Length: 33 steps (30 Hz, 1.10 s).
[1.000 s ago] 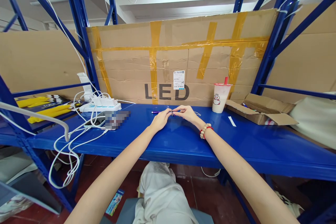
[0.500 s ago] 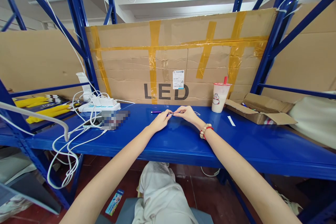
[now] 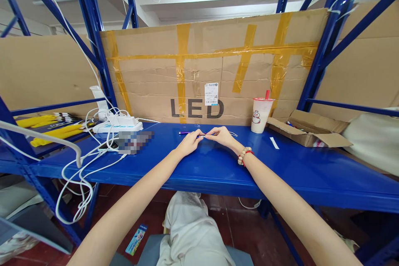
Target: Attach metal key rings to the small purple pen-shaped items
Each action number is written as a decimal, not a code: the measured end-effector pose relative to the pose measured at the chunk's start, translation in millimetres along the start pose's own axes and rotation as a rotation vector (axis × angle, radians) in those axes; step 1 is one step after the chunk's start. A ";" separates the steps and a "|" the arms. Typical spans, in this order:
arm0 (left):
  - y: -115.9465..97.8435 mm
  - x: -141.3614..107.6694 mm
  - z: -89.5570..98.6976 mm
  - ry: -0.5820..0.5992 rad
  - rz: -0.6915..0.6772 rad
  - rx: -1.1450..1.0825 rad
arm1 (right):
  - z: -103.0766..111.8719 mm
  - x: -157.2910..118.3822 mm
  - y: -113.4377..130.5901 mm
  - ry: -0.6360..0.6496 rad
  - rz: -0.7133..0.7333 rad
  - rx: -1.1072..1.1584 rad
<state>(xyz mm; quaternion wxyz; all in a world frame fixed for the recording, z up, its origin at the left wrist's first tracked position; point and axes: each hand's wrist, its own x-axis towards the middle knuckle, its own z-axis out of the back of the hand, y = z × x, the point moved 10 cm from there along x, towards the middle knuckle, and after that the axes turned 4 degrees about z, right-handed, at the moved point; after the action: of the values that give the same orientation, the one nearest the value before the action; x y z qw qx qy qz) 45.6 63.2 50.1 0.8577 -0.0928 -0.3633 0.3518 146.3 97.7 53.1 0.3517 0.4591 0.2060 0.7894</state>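
My left hand (image 3: pixel 189 142) rests low over the blue shelf top, its thumb and fingers pinched on a slim, pen-like piece (image 3: pixel 204 136) with purple and silver on it. From the other side my right hand (image 3: pixel 220 136) pinches the same small piece, fingertips close to the left ones. The piece is mostly covered by fingers, so its exact kind is unclear. Just behind the left hand lies a thin purple pen-like stick (image 3: pixel 184 133). A thin whitish loop (image 3: pixel 233 134) shows beyond the right hand.
A lidded drink cup (image 3: pixel 261 115) with a red straw stands right of my hands, near a white strip (image 3: pixel 274 143) and an open cardboard box (image 3: pixel 307 129). At left are a power strip (image 3: pixel 118 124) and tangled white cables (image 3: pixel 84 178). A cardboard sheet (image 3: pixel 149 79) backs the shelf.
Both hands stay almost where they were, still pinched together. My fingers have shifted slightly around the small piece. Nothing else has visibly moved.
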 end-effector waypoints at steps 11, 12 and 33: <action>-1.2 0.2 3.3 -0.015 0.011 0.015 | -2.4 -6.6 -3.9 0.006 -0.191 0.006; 0.0 0.6 2.9 -0.012 0.017 0.025 | -2.4 -7.5 -4.5 0.007 -0.210 0.013; 8.3 4.1 1.6 -0.042 0.100 -0.045 | 2.1 4.2 14.7 -0.033 -0.004 0.124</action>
<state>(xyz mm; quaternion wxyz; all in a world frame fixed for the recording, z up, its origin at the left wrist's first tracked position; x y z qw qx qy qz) 42.0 71.9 50.1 0.8290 -0.1228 -0.3839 0.3876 141.3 90.9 66.2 0.3275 0.4927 0.2495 0.7667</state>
